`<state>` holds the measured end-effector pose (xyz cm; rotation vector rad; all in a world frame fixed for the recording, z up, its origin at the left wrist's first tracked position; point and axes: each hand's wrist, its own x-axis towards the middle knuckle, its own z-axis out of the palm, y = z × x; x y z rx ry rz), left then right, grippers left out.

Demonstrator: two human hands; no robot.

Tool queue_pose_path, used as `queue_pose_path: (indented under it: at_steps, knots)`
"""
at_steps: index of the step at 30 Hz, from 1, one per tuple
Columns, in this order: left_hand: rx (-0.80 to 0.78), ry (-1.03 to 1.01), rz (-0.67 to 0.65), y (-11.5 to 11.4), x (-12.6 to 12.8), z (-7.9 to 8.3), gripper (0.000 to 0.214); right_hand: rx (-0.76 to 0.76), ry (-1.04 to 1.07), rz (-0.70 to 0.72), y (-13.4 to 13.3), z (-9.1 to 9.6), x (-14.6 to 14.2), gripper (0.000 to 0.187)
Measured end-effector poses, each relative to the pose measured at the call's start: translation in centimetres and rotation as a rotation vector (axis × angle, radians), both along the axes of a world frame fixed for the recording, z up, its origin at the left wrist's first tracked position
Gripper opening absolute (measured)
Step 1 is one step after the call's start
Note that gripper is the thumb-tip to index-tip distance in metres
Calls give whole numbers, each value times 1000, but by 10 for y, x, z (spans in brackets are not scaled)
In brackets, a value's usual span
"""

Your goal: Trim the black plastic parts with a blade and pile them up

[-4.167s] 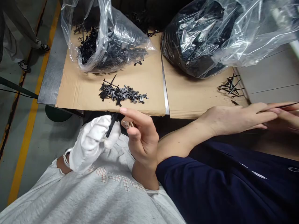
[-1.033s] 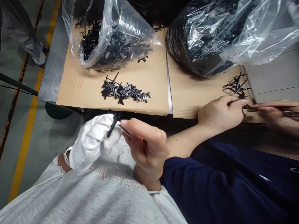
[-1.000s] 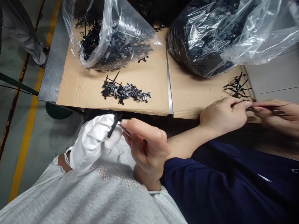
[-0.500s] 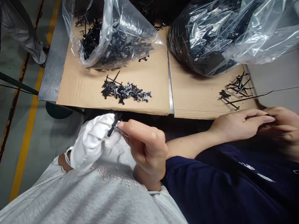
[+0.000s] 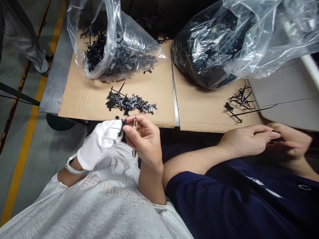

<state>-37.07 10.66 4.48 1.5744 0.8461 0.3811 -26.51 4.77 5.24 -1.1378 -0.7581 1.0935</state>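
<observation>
My left hand (image 5: 99, 142), in a white glove, is closed round a small black plastic part (image 5: 122, 127) held just below the table's front edge. My bare right hand (image 5: 144, 139) is closed on a thin metal tool (image 5: 135, 124) whose tip stands upright right beside that part. Both hands meet in front of my grey sweatshirt. A small heap of similar black parts (image 5: 131, 103) lies on the cardboard (image 5: 82, 99) just beyond my hands.
An open clear bag of black parts (image 5: 112, 49) stands at the back left, a bigger full bag (image 5: 224, 43) at the back right. A co-worker in dark blue sits on my right, their hands (image 5: 264, 141) together below a few loose parts (image 5: 240, 101). Someone's legs (image 5: 22, 43) show at far left.
My right hand has turned so the metal tool now stands upright next to the part. The co-worker's hands have drawn back from the loose parts toward their lap. The view has shifted a little.
</observation>
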Motion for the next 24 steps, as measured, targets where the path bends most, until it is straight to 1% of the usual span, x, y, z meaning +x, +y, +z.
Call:
queue_pose_path:
  at_steps: [1, 2, 3, 4, 6, 7, 8, 10, 11, 13, 15, 16, 17, 20, 22, 24]
  knots:
    - [71, 23, 37, 13, -18, -5, 32, -28, -2, -16, 3, -5, 3, 37]
    - [163, 84, 69, 26, -29, -10, 29, -52, -16, -34, 4, -9, 7, 38]
    - [279, 191, 90, 37, -34, -13, 28, -76, -37, -47, 5, -14, 11, 39]
    - [411, 331, 102, 46, -34, -16, 28, -101, -61, -53, 6, -18, 16, 39]
    - [653, 638, 89, 61, -24, -18, 35, -156, -133, -60, 6, -23, 27, 34]
    - [733, 763, 65, 65, -18, -18, 38, -186, -203, -89, 7, -25, 34, 29]
    - [769, 842, 33, 69, -13, -18, 41, -218, -307, -136, 10, -27, 42, 24]
    - [793, 924, -20, 75, -4, -15, 45, -289, -598, -256, 20, -29, 61, 15]
    - [796, 951, -32, 77, -2, -14, 47, -328, -765, -304, 29, -30, 73, 14]
    - [806, 989, -33, 81, 0, -12, 51, -408, -1037, -351, 54, -34, 98, 14]
    - [818, 1021, -14, 84, 1, -12, 55, -443, -1213, -352, 82, -39, 123, 11]
    - [818, 1035, -4, 85, 1, -12, 57, -456, -1268, -330, 97, -43, 134, 10]
    - [815, 1045, 9, 86, 1, -12, 58, -467, -1306, -296, 111, -46, 144, 13]
    - [791, 1031, 98, 89, -2, -13, 55, -475, -1344, -224, 143, -58, 161, 33]
    - [783, 963, 194, 90, -6, -14, 49, -464, -1343, -204, 156, -63, 166, 37]
    - [754, 870, 291, 90, -11, -14, 43, -461, -1337, -205, 160, -66, 167, 32]
